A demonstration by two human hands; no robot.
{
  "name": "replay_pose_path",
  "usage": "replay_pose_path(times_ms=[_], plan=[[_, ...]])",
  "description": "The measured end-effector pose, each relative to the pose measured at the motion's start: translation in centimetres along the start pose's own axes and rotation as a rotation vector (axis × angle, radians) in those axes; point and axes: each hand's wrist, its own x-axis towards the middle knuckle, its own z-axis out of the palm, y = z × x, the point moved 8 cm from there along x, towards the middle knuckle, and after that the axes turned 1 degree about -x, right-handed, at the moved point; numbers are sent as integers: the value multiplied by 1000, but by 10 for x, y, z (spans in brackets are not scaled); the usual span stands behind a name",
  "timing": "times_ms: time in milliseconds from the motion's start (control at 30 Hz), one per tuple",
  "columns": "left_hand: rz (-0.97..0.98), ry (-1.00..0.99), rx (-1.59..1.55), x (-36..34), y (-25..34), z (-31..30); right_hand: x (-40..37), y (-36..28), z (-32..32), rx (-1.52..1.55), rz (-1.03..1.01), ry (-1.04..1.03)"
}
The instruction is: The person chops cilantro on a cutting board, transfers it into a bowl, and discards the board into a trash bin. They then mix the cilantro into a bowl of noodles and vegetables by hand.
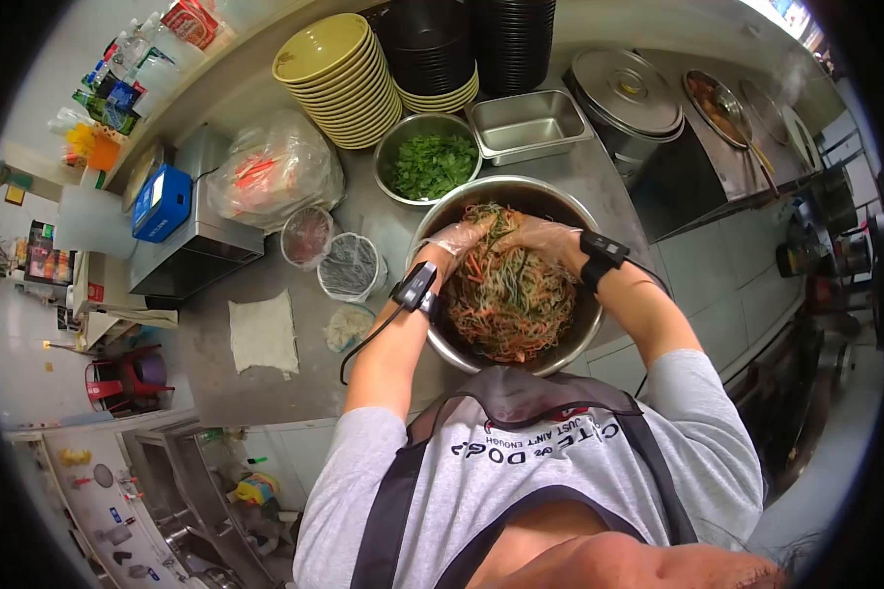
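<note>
A large steel mixing bowl point(591, 324) holds a heap of shredded vegetable mix point(511, 304), with orange, pale and green strands. My left hand point(464, 238), in a clear plastic glove, reaches over the bowl's left rim and grips strands at the far side of the heap. From the right, my right hand point(543, 238), gloved the same way, grips the mix close beside it. Strands cover many of the fingertips. Each wrist wears a black strapped device. Just beyond the bowl stands a steel bowl of chopped green leaves point(432, 165).
A rectangular steel pan point(530, 126) and stacked yellow bowls point(334, 83) stand at the back. A lidded pot point(627, 93) is at right. Leftward are a bagged bundle point(275, 167), a plastic-lined tub point(352, 267), a white cloth point(263, 334) and a blue-fronted device point(162, 203).
</note>
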Motion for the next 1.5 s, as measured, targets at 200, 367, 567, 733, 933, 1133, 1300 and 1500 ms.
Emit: replay_pose_path(times_ms=[200,367,567,733,933,1133,1300,1500], plan=[[322,-242,-306,-123,87,52,-93,-86,8,-72,-166,17],[580,-87,-191,-172,116,67,-144,-131,13,-446,-188,173],[585,72,874,-187,124,66,-174,-143,20,-881,-229,201],[311,92,642,-155,69,46,-163,-99,45,-805,-330,153],[212,179,674,-93,11,14,-120,-40,146,-1502,-479,30],[250,239,757,-123,11,11,-115,-22,58,-1038,37,397],[20,209,330,-130,-16,17,-114,-1,145,-1520,-218,185],[225,547,521,-87,-35,-7,-71,-50,105,-1243,-663,331]])
